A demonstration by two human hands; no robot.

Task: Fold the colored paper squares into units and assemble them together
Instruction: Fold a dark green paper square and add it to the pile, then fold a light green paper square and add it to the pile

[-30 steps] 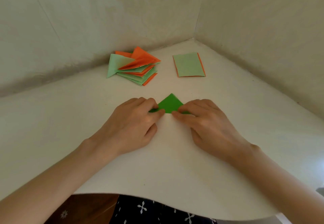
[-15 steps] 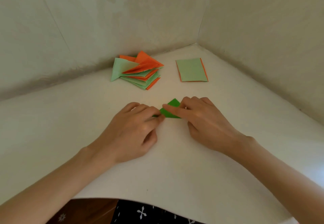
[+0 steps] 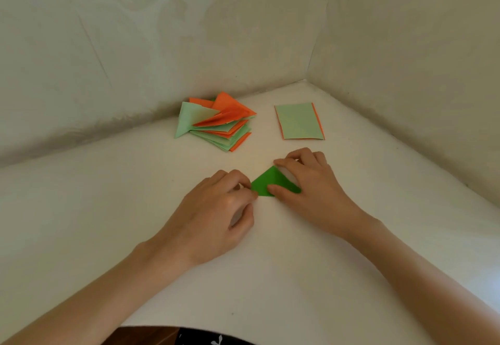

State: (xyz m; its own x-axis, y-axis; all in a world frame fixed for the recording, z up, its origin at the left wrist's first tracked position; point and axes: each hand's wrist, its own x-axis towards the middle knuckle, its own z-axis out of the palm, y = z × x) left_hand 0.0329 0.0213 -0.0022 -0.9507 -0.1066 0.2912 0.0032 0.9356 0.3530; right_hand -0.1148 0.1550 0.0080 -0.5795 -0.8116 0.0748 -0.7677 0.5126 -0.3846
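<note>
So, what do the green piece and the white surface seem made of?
Green piece: thin matte paper; it holds sharp folded edges. White surface: probably a large matte sheet of paper or card, since its near edge curves.

The only view comes from a wide-angle camera on the person's head, which looks forward and down at the white table [image 3: 270, 277] from near its front edge. The left hand [image 3: 216, 215], the right hand [image 3: 311, 190] and the green paper [image 3: 270, 179] between them lie close, about in the middle of the picture, with both forearms entering from below. Further back the camera faces the corner [image 3: 308, 69] where two walls meet.
</note>
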